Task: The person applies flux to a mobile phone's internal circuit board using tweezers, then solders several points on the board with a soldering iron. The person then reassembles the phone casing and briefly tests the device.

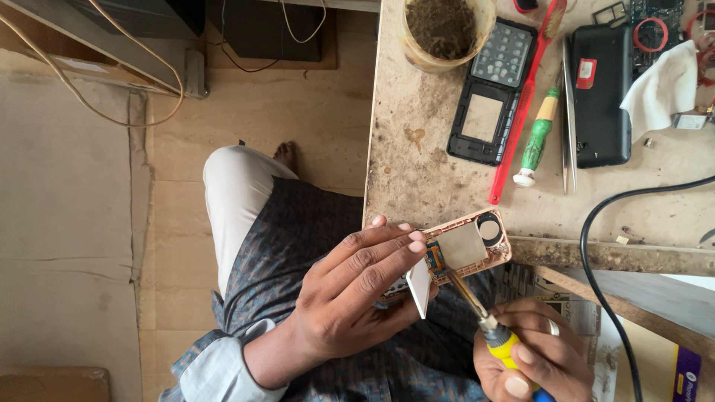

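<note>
My left hand point(356, 292) grips an opened small phone point(465, 249) with a rose-gold frame, held at the near edge of the worktable point(417, 171). A white panel point(419, 287) sticks out under my fingers. Inside the phone a grey square shield and a round hole show. My right hand point(532, 357) holds a yellow-handled screwdriver point(484, 316), and its tip touches the phone's inside near the blue circuit part.
On the table lie a black phone frame with keypad point(491, 93), a red toothbrush point(525, 97), a green-handled screwdriver point(538, 138), tweezers point(568, 119), a black phone point(602, 97), a white cloth point(663, 85) and a plastic tub point(441, 31). A black cable point(603, 223) curves at right.
</note>
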{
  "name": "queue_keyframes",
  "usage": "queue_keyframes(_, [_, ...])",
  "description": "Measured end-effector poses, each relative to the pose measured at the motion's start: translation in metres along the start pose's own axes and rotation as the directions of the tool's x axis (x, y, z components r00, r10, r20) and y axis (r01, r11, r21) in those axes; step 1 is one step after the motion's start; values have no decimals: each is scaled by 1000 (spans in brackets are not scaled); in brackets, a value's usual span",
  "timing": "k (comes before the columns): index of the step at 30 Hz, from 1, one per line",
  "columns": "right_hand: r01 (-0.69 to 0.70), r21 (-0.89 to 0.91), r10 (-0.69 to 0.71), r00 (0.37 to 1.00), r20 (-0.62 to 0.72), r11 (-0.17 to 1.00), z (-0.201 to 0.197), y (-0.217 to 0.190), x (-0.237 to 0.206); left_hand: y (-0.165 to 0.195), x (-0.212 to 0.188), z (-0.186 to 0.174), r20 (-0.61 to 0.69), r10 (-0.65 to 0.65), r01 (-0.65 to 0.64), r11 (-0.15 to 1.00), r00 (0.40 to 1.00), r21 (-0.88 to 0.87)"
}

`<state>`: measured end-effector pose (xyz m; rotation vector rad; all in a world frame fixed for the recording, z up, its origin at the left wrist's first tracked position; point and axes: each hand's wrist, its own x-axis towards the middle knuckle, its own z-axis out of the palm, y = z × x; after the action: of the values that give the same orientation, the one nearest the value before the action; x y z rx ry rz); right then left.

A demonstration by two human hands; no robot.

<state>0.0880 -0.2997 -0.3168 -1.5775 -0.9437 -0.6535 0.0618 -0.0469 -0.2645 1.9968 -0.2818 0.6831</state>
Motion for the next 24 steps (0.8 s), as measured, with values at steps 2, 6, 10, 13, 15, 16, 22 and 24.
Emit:
queue_keyframes(2, [-38, -9, 39, 998, 52, 999, -1, -2, 2, 0, 0, 0, 1, -2, 2, 1000, 1000, -1])
queue_keyframes(6, [-72, -23, 73, 997, 38, 997, -3, -4, 2, -1, 0, -1, -1, 1, -1, 1000, 1000, -4])
queue_keyframes(10, [-25, 15, 25, 1000, 4, 1000, 0, 1, -2, -2, 0, 0, -6, 8, -8, 1000, 1000, 7])
queue_keyframes(13, [15, 25, -14, 999, -40, 1000, 2, 6, -5, -2, -1, 0, -1, 11, -11, 1000, 1000, -3])
queue_keyframes(15, [44, 33, -42, 998, -53, 998, 3, 7, -6, -2, -1, 0, -6, 12, -12, 1000, 1000, 4])
queue_keyframes(16, [39, 47, -36, 997, -70, 998, 3, 7, -5, -2, -1, 0, -9, 12, -12, 1000, 1000, 8])
queue_keyframes(22, [-4, 24, 3, 999, 34, 1000, -2, 2, -2, -2, -2, 0, -8, 10, -10, 1000, 1000, 11])
queue_keyframes(24, [6, 20, -6, 1000, 14, 1000, -3, 1, -2, -2, -2, 0, -5, 12, -12, 1000, 1000, 14])
